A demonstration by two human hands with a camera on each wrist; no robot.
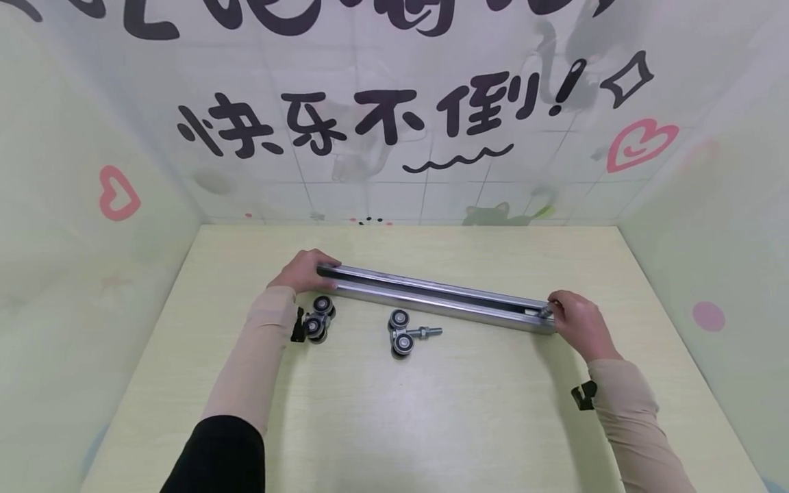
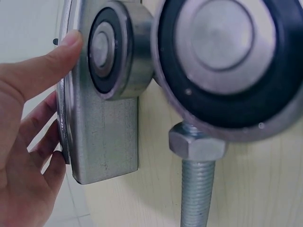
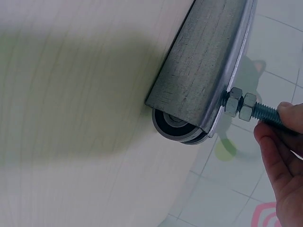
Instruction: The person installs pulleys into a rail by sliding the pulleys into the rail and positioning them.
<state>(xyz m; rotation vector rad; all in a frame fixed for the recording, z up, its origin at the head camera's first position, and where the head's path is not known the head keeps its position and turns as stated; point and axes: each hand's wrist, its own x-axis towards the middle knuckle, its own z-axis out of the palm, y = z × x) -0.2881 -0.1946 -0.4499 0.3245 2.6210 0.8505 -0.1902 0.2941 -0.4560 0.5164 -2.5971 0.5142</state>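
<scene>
Left hand [image 1: 303, 271] grips left end of slotted steel track [image 1: 431, 305] on table [image 1: 394, 418], likely to steady it; right hand [image 1: 579, 324] pinches threaded bolt [image 3: 267, 114] of roller trolley [image 3: 166, 126] at track's right end. Slot faces up, presumably so bolt sticks out while wheels sit inside. In front lie left trolley [image 1: 314, 327] and middle trolley [image 1: 403, 343], the latter's bolt pointing right. Inserted wheels mostly hidden by track wall, right hand cut off in right wrist view, left trolley's bolt unclear in head view

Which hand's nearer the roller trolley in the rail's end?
Right. The right hand pinches the threaded bolt of the roller trolley; the left hand grips the metal rail's opposite end.
</scene>
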